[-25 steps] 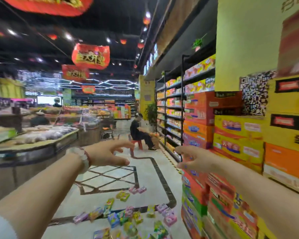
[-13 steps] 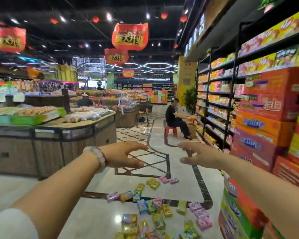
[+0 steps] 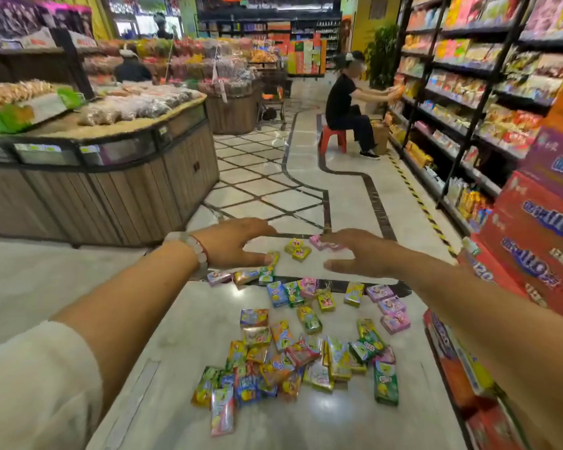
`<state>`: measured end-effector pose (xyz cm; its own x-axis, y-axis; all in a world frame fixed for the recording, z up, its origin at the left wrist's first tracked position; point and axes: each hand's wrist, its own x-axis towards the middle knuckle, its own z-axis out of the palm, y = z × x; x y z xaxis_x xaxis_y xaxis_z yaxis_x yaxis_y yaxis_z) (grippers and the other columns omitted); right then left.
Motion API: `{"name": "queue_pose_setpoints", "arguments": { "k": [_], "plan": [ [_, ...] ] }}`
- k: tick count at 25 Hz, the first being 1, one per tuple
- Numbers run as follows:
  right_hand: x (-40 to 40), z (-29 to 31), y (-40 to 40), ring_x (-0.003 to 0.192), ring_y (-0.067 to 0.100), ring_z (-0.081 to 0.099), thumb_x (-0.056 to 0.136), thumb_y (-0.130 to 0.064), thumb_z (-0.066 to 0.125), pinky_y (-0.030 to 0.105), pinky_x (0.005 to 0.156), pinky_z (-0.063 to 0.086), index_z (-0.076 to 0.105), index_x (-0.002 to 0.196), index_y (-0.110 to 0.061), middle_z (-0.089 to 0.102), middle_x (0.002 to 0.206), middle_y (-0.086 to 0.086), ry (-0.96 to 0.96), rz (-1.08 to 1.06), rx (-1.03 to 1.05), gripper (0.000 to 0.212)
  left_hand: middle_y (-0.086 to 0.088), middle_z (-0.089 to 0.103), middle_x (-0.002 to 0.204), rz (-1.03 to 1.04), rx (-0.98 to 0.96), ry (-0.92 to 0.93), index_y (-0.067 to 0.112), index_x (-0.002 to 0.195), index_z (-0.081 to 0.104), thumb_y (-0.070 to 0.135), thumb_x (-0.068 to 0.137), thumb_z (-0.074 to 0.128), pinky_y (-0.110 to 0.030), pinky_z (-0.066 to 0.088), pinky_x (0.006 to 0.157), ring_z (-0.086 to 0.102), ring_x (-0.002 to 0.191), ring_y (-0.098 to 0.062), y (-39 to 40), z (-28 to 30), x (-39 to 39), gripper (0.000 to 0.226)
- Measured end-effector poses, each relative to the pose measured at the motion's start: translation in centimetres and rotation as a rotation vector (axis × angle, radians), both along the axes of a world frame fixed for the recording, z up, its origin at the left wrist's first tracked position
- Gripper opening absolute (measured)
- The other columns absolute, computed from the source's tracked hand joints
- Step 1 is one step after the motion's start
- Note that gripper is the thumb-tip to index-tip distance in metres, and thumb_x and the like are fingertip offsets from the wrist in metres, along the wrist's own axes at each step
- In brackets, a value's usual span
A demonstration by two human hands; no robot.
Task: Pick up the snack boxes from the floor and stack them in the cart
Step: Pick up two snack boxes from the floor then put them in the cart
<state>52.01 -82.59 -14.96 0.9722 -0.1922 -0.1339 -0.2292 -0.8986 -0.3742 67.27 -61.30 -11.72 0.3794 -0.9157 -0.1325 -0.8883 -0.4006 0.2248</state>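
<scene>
Your left hand and right hand hover spread and empty above the snack boxes, which lie scattered on the marble floor; nothing is picked yet, and no cart for stacking is identifiable near you. Next move, by my judgement: lower both hands onto the pile. Stacked cartons crowd your right; open floor lies left, toward the wooden counter.

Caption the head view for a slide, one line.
Both open hands, left hand and right hand, reach over scattered snack boxes on a supermarket aisle floor, none picked up yet.
</scene>
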Motion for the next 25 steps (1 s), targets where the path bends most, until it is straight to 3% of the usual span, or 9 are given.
{"name": "queue_pose_setpoints", "arguments": {
  "k": [4, 8, 11, 13, 15, 17, 19, 22, 25],
  "plan": [
    [7.1, -8.3, -4.3, 0.137, 0.019, 0.034, 0.09, -0.046, 0.055, 0.024, 0.106, 0.027, 0.034, 0.146, -0.027, 0.035, 0.151, 0.0, 0.118, 0.038, 0.024, 0.062, 0.0, 0.026, 0.154, 0.059, 0.068, 0.086, 0.023, 0.146, 0.028, 0.043, 0.091, 0.052, -0.029, 0.02, 0.114, 0.024, 0.141, -0.018, -4.0, -9.1, 5.9, 0.063],
    [12.9, -19.0, -7.8, 0.135, 0.023, 0.037, 0.091, -0.047, 0.054, 0.029, 0.106, 0.03, 0.034, 0.147, -0.026, 0.039, 0.148, 0.003, 0.223, 0.07, 0.038, 0.063, -0.001, 0.027, 0.153, 0.083, 0.051, 0.161, 0.021, 0.145, 0.03, 0.04, 0.091, 0.054, -0.023, 0.019, 0.11, 0.025, 0.14, -0.018, -7.5, -20.2, 10.7, 0.061],
    [16.2, -29.1, -9.8, 0.14, 0.023, 0.03, 0.093, -0.046, 0.052, 0.033, 0.11, 0.028, 0.031, 0.148, -0.026, 0.033, 0.152, 0.002, 0.297, 0.093, 0.022, 0.062, -0.001, 0.034, 0.15, 0.129, 0.042, 0.234, 0.021, 0.142, 0.036, 0.057, 0.087, 0.051, -0.023, 0.022, 0.11, 0.03, 0.137, -0.012, -9.1, -31.6, 13.5, 0.068],
    [18.1, -37.2, -11.2, 0.138, 0.024, 0.032, 0.093, -0.043, 0.053, 0.034, 0.109, 0.03, 0.031, 0.147, -0.026, 0.037, 0.149, 0.006, 0.333, 0.108, -0.006, 0.06, -0.003, 0.042, 0.145, 0.155, -0.017, 0.267, 0.024, 0.138, 0.042, 0.074, 0.078, 0.037, -0.021, 0.027, 0.111, 0.034, 0.134, -0.003, -10.2, -40.8, 15.2, 0.078],
    [20.1, -45.6, -13.0, 0.135, 0.025, 0.035, 0.093, -0.035, 0.056, 0.035, 0.108, 0.032, 0.029, 0.148, -0.025, 0.038, 0.148, 0.008, 0.363, 0.136, -0.031, 0.061, 0.001, 0.038, 0.148, 0.188, 0.054, 0.28, 0.024, 0.141, 0.039, 0.079, 0.063, 0.028, -0.034, 0.03, 0.112, 0.034, 0.137, -0.014, -11.3, -50.2, 16.9, 0.096],
    [21.8, -54.2, -14.7, 0.138, 0.024, 0.031, 0.093, -0.028, 0.058, 0.034, 0.11, 0.029, 0.025, 0.149, -0.024, 0.033, 0.151, 0.006, 0.389, 0.155, -0.053, 0.065, 0.0, 0.031, 0.152, 0.206, 0.125, 0.32, 0.021, 0.145, 0.032, 0.074, 0.068, 0.046, -0.036, 0.027, 0.113, 0.029, 0.14, -0.021, -12.6, -58.9, 18.1, 0.094],
    [22.5, -63.0, -16.0, 0.141, 0.022, 0.024, 0.093, -0.025, 0.057, 0.03, 0.11, 0.025, 0.023, 0.149, -0.025, 0.027, 0.155, 0.003, 0.393, 0.135, -0.056, 0.065, -0.001, 0.024, 0.154, 0.223, 0.187, 0.33, 0.019, 0.147, 0.024, 0.053, 0.079, 0.064, -0.027, 0.021, 0.113, 0.024, 0.142, -0.018, -13.7, -68.3, 19.0, 0.086],
    [22.2, -73.9, -17.3, 0.141, 0.022, 0.025, 0.093, -0.029, 0.058, 0.033, 0.11, 0.028, 0.024, 0.149, -0.028, 0.028, 0.154, 0.002, 0.395, 0.144, -0.082, 0.065, -0.002, 0.021, 0.156, 0.26, 0.215, 0.373, 0.02, 0.149, 0.017, 0.045, 0.08, 0.068, -0.029, 0.021, 0.112, 0.022, 0.142, -0.019, -14.6, -78.9, 19.6, 0.09],
    [22.8, -80.3, -18.0, 0.138, 0.025, 0.03, 0.092, -0.029, 0.059, 0.037, 0.109, 0.031, 0.028, 0.148, -0.025, 0.034, 0.151, 0.006, 0.394, 0.188, -0.107, 0.064, -0.004, 0.015, 0.157, 0.32, 0.262, 0.408, 0.019, 0.15, 0.011, 0.047, 0.08, 0.066, -0.034, 0.024, 0.114, 0.019, 0.143, -0.022, -15.4, -85.7, 20.2, 0.093]
  ]
}}
